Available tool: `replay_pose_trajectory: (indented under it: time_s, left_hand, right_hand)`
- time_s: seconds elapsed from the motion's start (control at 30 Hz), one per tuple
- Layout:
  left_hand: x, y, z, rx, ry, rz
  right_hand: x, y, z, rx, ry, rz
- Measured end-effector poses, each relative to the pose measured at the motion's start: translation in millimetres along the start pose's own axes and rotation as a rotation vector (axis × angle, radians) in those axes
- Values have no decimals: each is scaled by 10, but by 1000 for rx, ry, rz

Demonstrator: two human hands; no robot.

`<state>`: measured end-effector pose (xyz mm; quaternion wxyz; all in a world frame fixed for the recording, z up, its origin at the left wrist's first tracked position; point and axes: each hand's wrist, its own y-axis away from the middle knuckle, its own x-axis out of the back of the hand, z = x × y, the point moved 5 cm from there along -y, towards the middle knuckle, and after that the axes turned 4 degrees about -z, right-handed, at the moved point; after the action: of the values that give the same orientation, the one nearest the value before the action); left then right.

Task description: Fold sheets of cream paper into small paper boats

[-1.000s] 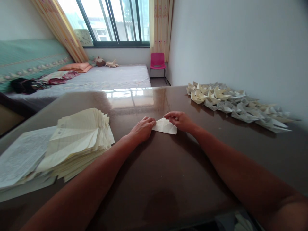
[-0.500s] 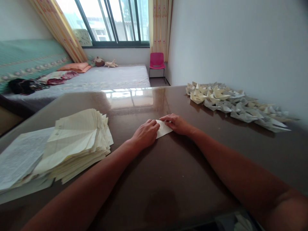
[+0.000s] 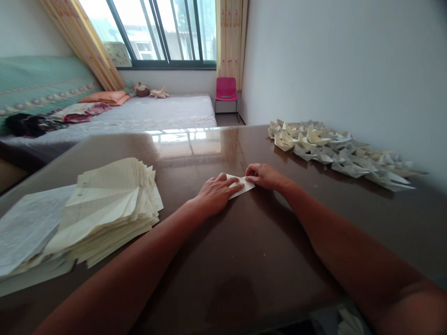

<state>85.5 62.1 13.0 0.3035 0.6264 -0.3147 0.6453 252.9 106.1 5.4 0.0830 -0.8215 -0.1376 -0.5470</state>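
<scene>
Paper: a small folded paper (image 3: 243, 185) is laid flat on the brown table (image 3: 244, 251), near its middle, between the two hands.
Left hand: the left hand (image 3: 214, 192) is laid palm down on the paper's near left part; its fingers (image 3: 233, 185) are stretched out flat and pressed on the sheet, nothing being gripped.
Right hand: the right hand (image 3: 264, 176) is set at the paper's far right end; its fingers are curled, their tips pressed against the edge. Whether the edge is pinched cannot be told.
Stack: a fanned stack (image 3: 104, 209) of printed sheets is seen at the table's left, well apart from the hands.
Boats: a heap of folded boats (image 3: 335, 149) is spread along the wall (image 3: 349, 65) at the right.
Behind: a bed (image 3: 146, 111) and a pink chair (image 3: 226, 90) are seen under the window (image 3: 157, 32).
</scene>
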Motion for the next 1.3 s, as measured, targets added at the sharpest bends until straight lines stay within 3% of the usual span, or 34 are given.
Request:
replay_pose_trajectory:
  time_s: [0.27, 0.53, 0.73, 0.93, 1.17, 1.3]
  left_hand:
    - [-3, 6, 14, -18, -70, -19]
    - [-12, -1, 23, -16, -123, -7]
    - [0, 3, 54, -23, -132, 4]
    - [-29, 3, 40, -27, -148, 25]
    - [-28, -3, 50, -28, -152, 29]
    - [-22, -7, 68, -32, -155, 28]
  right_hand:
    - [3, -50, 0, 13, 35, 33]
    - [9, -76, -55, -16, 183, -47]
    - [-20, -59, -57, -18, 66, -52]
    - [93, -30, 53, -75, -2, 81]
    - [57, -50, 81, -44, -81, 5]
    - [18, -81, 53, -31, -14, -4]
